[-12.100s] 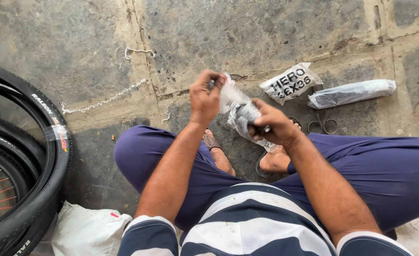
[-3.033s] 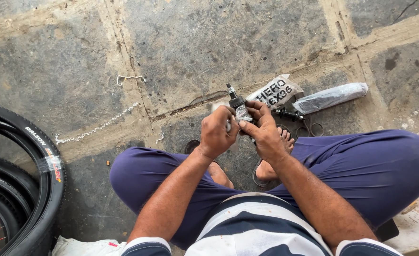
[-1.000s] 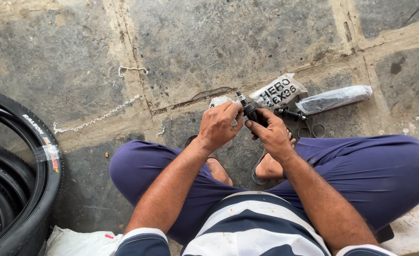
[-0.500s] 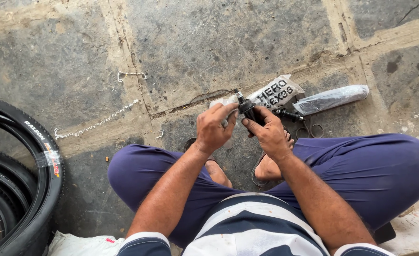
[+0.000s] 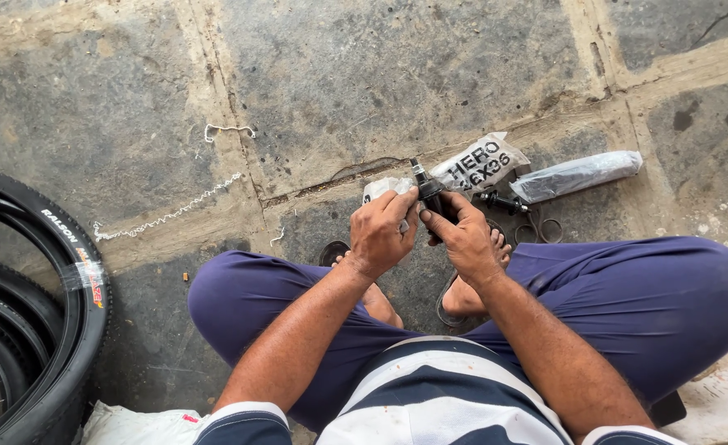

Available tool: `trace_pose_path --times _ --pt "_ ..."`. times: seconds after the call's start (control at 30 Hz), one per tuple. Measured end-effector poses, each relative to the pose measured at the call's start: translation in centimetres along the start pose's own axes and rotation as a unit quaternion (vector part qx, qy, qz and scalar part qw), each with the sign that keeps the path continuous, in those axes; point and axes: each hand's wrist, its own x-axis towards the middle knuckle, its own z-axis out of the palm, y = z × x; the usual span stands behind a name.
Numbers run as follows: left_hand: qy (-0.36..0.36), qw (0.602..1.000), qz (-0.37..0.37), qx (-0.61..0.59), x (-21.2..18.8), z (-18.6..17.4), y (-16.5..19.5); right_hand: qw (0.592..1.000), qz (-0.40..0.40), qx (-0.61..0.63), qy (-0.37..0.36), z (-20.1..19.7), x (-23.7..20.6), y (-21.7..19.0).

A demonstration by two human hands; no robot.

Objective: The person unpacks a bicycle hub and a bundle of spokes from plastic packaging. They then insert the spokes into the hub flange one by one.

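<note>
Here, step in hand: both hands work a small dark metal part [image 5: 428,191] held up over the crossed legs, above the stone floor [image 5: 380,74]; it looks like a threaded axle or hub piece, though its exact kind is too small to tell.
Left hand: the left hand [image 5: 382,233] has its grip closed on the lower end of the part together with a scrap of clear plastic wrap [image 5: 380,188], thumb and forefinger pinching near the top.
Right hand: the right hand [image 5: 461,235] has its grip closed round the part from the other side, fingertips meeting the left hand's at the dark shaft.
Where the part is: between the two hands, tilted up and away from the body, its tip poking out above the fingers.
Doing it well: I judge it best for one hand to hold firm while the other turns or pulls, keeping the piece low over the lap so a dropped bit lands close.
Watch for: the wrap could foul the threads, so it wants holding clear.
Nearby: a printed white packet [image 5: 479,162], a long wrapped bundle [image 5: 576,175] and another small dark fitting [image 5: 502,200] lie just beyond the hands; bicycle tyres [image 5: 55,247] lie well apart, far to the left.
</note>
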Motion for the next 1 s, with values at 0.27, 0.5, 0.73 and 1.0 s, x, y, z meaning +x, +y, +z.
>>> trace_pose_path --times 0.27,0.5,0.73,1.0 --pt "-0.021 0.998 -0.030 -0.052 0.0 1.0 -1.2 1.000 -0.002 0.006 -0.005 -0.1 -0.1 -0.2" --pt "-0.051 0.993 0.005 -0.109 1.1 -0.2 -3.0 0.995 -0.044 -0.090 -0.013 -0.8 -0.7 -0.8" --pt "0.007 0.998 -0.011 -0.062 -0.1 1.0 -2.9 0.974 -0.113 -0.198 -0.002 0.1 -1.0 -1.9" --pt "0.241 0.969 -0.055 0.013 2.4 -3.2 -7.8 0.968 0.015 -0.251 -0.013 -0.6 -0.4 -0.3"
